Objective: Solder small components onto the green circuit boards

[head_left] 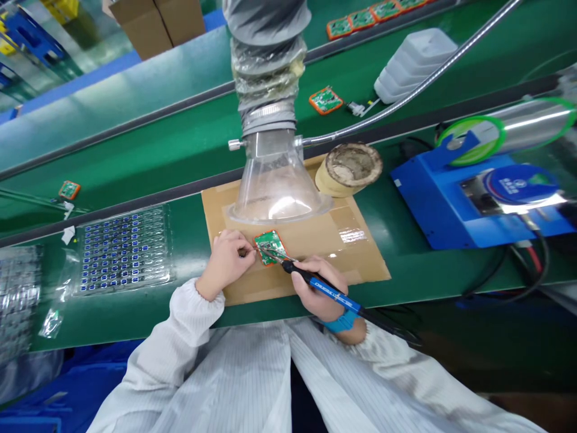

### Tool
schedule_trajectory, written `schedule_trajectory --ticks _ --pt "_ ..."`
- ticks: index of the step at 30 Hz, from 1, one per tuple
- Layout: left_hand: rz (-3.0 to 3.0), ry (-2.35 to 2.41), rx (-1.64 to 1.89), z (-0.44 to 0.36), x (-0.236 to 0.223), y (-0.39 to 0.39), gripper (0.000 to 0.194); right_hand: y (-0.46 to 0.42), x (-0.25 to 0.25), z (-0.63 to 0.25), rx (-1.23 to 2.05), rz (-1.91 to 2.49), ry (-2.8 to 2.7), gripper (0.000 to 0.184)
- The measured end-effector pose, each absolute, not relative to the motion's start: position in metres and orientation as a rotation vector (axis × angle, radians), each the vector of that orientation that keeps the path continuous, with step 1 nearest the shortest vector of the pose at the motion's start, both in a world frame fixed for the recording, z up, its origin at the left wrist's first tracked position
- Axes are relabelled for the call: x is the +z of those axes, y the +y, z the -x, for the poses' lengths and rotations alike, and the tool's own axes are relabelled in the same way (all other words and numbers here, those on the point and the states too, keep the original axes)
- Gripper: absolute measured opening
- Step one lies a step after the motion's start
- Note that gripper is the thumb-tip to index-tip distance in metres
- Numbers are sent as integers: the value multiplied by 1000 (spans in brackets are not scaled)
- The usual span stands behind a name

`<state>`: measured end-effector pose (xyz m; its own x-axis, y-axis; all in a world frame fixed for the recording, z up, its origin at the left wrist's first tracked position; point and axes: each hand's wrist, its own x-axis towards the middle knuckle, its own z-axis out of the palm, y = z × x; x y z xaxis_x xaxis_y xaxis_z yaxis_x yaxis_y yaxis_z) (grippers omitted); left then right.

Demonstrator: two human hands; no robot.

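Observation:
A green circuit board (273,242) with an orange rim lies on a sheet of cardboard (243,291) in front of me. My right hand (321,287) grips a blue and black soldering iron (331,291), its tip reaching over the board. At the board's left edge is my left hand (229,260), thumb and fingers pinched together. Whatever sits in that pinch is too small to make out. Above the board hangs a clear funnel-shaped fume hood (279,186) on a grey duct.
Left stands a clear tray (126,249) of small blue parts. A stained round pot (349,168) sits behind the cardboard, with a blue soldering machine (478,198) to the right. Farther back are white stacked trays (412,63), another board (325,101) and a flexible metal hose (406,99).

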<state>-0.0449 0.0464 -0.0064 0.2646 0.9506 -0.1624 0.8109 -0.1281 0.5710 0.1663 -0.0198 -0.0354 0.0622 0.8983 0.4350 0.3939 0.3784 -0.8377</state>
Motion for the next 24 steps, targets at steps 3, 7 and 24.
schedule_trajectory --ticks 3,7,24 --pt "-1981 1588 326 45 -7 46 15 -20 -34 -166 584 1208 -1544 9" --pt "-1979 1589 326 45 -8 47 16 -20 -36 -166 573 1211 -1534 9" --pt "-2070 1522 273 45 -6 43 10 -24 -48 -177 593 1243 -1337 8"
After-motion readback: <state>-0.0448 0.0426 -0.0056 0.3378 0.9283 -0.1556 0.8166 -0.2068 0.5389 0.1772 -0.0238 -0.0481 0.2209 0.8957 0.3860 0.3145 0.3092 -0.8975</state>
